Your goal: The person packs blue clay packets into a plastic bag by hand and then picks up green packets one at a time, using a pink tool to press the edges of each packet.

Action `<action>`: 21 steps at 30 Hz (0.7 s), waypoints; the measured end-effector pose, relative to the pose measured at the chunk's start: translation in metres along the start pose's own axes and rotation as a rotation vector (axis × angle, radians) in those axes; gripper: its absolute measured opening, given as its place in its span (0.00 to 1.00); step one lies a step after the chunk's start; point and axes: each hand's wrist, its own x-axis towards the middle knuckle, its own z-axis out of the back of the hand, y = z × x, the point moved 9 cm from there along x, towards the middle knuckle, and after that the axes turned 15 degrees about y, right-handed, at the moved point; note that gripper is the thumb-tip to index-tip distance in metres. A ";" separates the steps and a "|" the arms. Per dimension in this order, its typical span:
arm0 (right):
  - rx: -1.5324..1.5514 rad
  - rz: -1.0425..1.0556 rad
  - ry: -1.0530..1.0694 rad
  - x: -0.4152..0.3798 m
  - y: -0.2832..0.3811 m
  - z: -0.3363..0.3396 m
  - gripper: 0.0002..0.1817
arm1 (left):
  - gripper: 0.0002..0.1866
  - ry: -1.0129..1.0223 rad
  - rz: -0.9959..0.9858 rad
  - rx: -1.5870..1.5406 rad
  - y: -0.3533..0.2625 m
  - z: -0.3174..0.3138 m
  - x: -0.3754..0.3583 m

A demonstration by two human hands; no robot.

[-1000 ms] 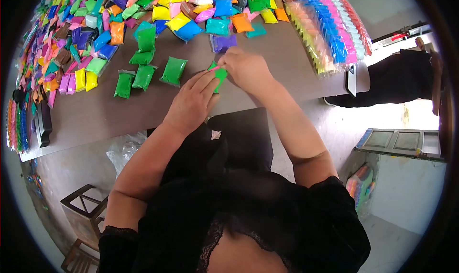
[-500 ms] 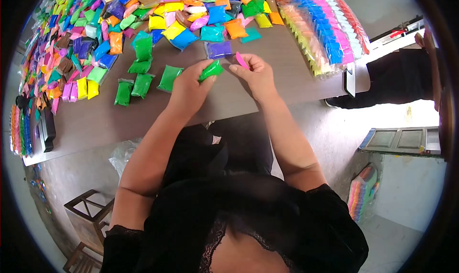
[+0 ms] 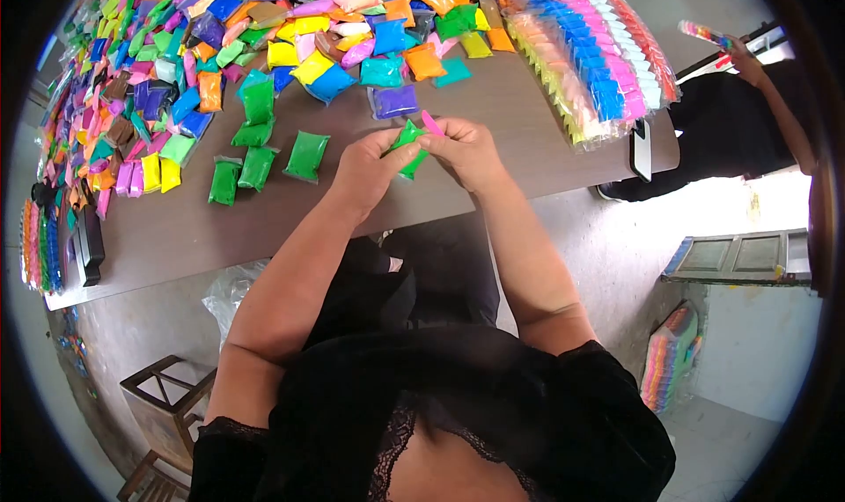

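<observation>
My left hand (image 3: 363, 175) pinches a small green packet (image 3: 407, 139) in clear film, tilted upright above the table. From the other side, my right hand (image 3: 468, 156) has its thumb at the packet's edge. A thin, flat pink piece (image 3: 430, 122) sticks up from the right fingers; its lower part is hidden. Left of my hands lies a green packet (image 3: 307, 156), with several more green packets (image 3: 257, 168) beyond it. A purple packet (image 3: 393, 102) rests just past my fingertips.
A large heap of mixed coloured packets (image 3: 330, 84) covers the table's far side. Rows of bagged packets (image 3: 606, 97) stand at the right, near a phone-like object (image 3: 641, 150). Another person's hand (image 3: 746, 65) holds a colourful strip (image 3: 704, 34). A wooden stool (image 3: 167, 388) stands lower left.
My hands have come together, bringing the pink piece against the green packet, which now stands more upright. At the right, the other person's hand has come up with a colourful strip.
</observation>
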 end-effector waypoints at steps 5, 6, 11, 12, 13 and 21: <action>0.172 -0.047 -0.020 0.001 -0.012 0.005 0.08 | 0.18 -0.136 0.013 -0.058 -0.003 0.006 -0.006; 0.164 -0.024 -0.011 0.001 -0.009 0.004 0.08 | 0.18 -0.137 0.014 -0.059 -0.002 0.007 -0.006; -0.022 -0.091 -0.057 -0.001 0.000 0.001 0.09 | 0.19 -0.112 0.012 -0.166 0.002 0.006 -0.003; -0.059 -0.074 -0.064 -0.001 0.001 0.002 0.09 | 0.19 -0.110 0.010 -0.165 0.003 0.006 -0.003; -0.096 -0.058 -0.071 0.000 0.002 0.003 0.10 | 0.21 -0.062 -0.015 -0.167 0.003 0.002 -0.003; 0.045 -0.061 -0.157 -0.003 -0.002 0.005 0.13 | 0.23 -0.146 -0.107 -0.013 -0.013 0.017 -0.019</action>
